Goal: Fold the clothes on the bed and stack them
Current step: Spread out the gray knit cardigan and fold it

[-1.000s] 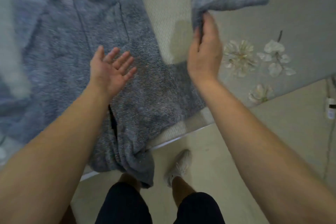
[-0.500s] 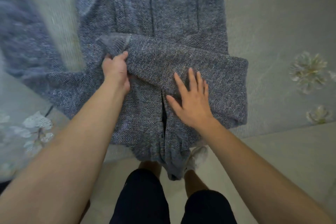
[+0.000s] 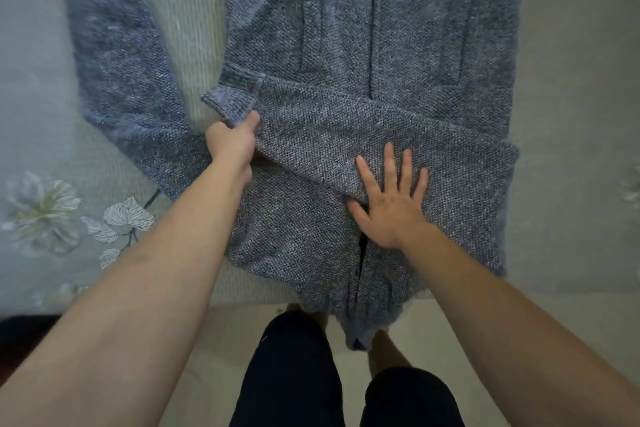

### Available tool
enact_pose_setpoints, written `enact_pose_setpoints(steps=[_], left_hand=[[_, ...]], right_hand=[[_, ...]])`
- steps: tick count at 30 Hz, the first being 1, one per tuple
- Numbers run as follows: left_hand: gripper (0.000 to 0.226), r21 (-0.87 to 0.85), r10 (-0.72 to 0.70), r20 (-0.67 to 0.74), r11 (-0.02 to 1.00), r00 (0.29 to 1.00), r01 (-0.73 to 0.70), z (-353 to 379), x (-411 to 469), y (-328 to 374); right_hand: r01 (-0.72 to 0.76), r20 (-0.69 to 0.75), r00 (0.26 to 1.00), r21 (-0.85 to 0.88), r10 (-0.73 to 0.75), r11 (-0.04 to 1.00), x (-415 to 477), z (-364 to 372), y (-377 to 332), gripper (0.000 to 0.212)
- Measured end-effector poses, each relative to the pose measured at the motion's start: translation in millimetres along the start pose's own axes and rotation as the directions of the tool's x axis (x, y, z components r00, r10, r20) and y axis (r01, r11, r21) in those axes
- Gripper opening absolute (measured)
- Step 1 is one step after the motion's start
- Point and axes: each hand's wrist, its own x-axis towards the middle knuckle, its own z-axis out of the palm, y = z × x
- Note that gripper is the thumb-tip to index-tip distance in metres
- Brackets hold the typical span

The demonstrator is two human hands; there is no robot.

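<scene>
One sleeve (image 3: 346,128) of the blue-grey knitted cardigan (image 3: 381,28) lies folded across the body of the garment, its ribbed cuff (image 3: 232,94) just past the body's left edge. The cardigan is spread front-up on the bed (image 3: 571,114), with its near end drooping over the mattress edge towards the floor (image 3: 450,315). The sleeve is gripped just below the cuff by the left hand (image 3: 232,144), whose fingers are curled round the knit. The right hand (image 3: 391,204) is laid flat on the sleeve with its fingers straight and spread; nothing is held by it, and the fold is only pressed down.

The step in hand is judged to be the folding-in of the sleeves, with the first being set and smoothed. A second sleeve (image 3: 117,73) is stretched away from the body, up the bed on the left, and is not yet folded. The next move is expected to call for the cuff to be released, and for that second sleeve to be lifted and laid across the first. After that, the body would be doubled over and the overhanging end brought up onto the bed.
</scene>
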Motion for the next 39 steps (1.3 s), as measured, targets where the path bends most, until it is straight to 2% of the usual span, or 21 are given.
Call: enact_pose_setpoints(steps=[3,5,7,9,11,13,15,17,19,21,24,26,27,28,30,34,35,36,37,38,39], left_hand=[[0.039,-0.352,-0.112,0.234,0.916,0.966,0.192,-15,4,12],[0.038,-0.38,-0.025,0.165,0.921,0.986,0.087,-25,10,16],[0.036,0.043,0.222,-0.002,0.974,0.975,-0.222,-37,19,22],[0.032,0.409,0.431,-0.02,0.827,0.902,-0.386,-51,28,28],[0.028,0.533,0.518,-0.099,0.748,0.85,-0.394,-67,42,37],[0.034,0.593,0.545,-0.269,0.744,0.794,-0.31,-82,59,47],[0.049,0.6,0.454,-0.445,0.791,0.772,-0.119,-100,75,60],[0.066,0.464,0.229,-0.498,0.885,0.836,0.035,-113,93,69],[0.073,0.176,0.036,-0.408,0.984,0.912,0.04,-120,105,79],[0.056,-0.024,-0.081,-0.277,0.997,0.957,0.078,-128,109,89],[0.017,-0.032,-0.218,0.126,0.974,0.968,0.223,-138,103,103],[0.014,-0.04,-0.196,0.206,0.977,0.959,0.208,-141,97,108],[0.015,-0.057,-0.139,0.107,0.988,0.985,0.146,-142,96,110],[0.019,-0.066,-0.047,-0.085,0.997,0.995,0.042,-143,98,110],[0.028,-0.097,0.096,-0.412,0.984,0.906,-0.149,-146,96,117],[0.035,-0.032,0.252,-0.651,0.933,0.716,-0.358,-145,84,134],[0.04,0.013,0.34,-0.635,0.902,0.694,-0.431,-140,76,137],[0.048,0.078,0.431,-0.526,0.883,0.733,-0.463,-134,71,136],[0.057,0.145,0.455,-0.32,0.89,0.831,-0.432,-125,65,131],[0.062,0.211,0.393,-0.083,0.905,0.916,-0.369,-116,60,122],[0.063,0.253,0.293,0.091,0.918,0.952,-0.307,-111,56,112]], right_hand=[[-0.04,0.07,0.997,-0.027,0.042,0.999,-1,-6,-3,0.079],[-0.071,0.083,0.994,-0.043,0.075,0.997,-2,-7,-6,0.079],[-0.092,0.093,0.991,-0.063,0.098,0.994,-2,-9,-8,0.079],[-0.103,0.125,0.986,-0.073,0.112,0.992,-2,-13,-11,0.079],[-0.116,0.151,0.98,-0.098,0.13,0.988,-2,-16,-12,0.08],[-0.128,0.17,0.974,-0.122,0.148,0.984,-3,-18,-13,0.081],[-0.131,0.18,0.971,-0.134,0.155,0.982,-3,-21,-15,0.081],[-0.133,0.19,0.969,-0.146,0.159,0.98,-3,-23,-16,0.081],[-0.135,0.196,0.967,-0.15,0.163,0.979,-3,-24,-18,0.08],[-0.133,0.202,0.965,-0.162,0.165,0.978,-4,-24,-19,0.08],[-0.131,0.208,0.964,-0.176,0.167,0.976,-4,-25,-18,0.081],[-0.132,0.211,0.963,-0.171,0.167,0.976,-3,-25,-17,0.082],[-0.131,0.212,0.963,-0.167,0.166,0.977,-3,-25,-17,0.082],[-0.13,0.213,0.963,-0.165,0.164,0.978,-3,-24,-16,0.083],[-0.129,0.212,0.964,-0.164,0.162,0.978,-2,-24,-16,0.083],[-0.121,0.196,0.969,-0.144,0.148,0.982,-3,-22,-15,0.083],[-0.117,0.192,0.971,-0.136,0.142,0.984,-2,-22,-15,0.083],[-0.113,0.189,0.972,-0.134,0.138,0.984,-2,-22,-15,0.083],[-0.109,0.189,0.973,-0.136,0.134,0.985,-2,-22,-15,0.083],[-0.106,0.189,0.973,-0.137,0.131,0.985,-1,-22,-15,0.083],[-0.104,0.187,0.974,-0.133,0.128,0.986,-1,-21,-14,0.083]])
